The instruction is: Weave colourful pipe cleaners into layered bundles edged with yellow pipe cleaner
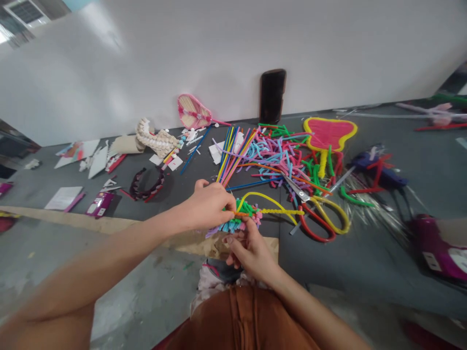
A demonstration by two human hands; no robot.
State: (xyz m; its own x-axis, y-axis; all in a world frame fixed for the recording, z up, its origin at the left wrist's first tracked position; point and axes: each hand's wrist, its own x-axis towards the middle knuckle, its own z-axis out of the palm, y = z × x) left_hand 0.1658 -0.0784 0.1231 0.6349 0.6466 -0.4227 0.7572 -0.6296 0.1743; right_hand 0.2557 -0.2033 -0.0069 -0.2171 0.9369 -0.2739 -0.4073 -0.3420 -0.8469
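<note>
At the table's front edge, both hands work on a small bundle of pipe cleaners (250,209) in green, blue, pink and purple. A twisted yellow stem (280,212) sticks out of it to the right, and a yellow loop arches above. My left hand (209,204) is closed, pinching an orange piece at the bundle's upper left. From below, my right hand (251,250) pinches the same bundle with thumb and finger; its other fingers are curled and partly hidden. Scissors (324,218) with red and yellow handles lie spread just right of the bundle.
Cut pipe cleaners (273,153) lie heaped behind my hands, beside longer straight ones (237,150). A phone (272,96) leans on the white partition (219,48). A pink-and-yellow pipe-cleaner shape (330,133), a dark braided band (148,184) and purple glue guns (440,245) surround them.
</note>
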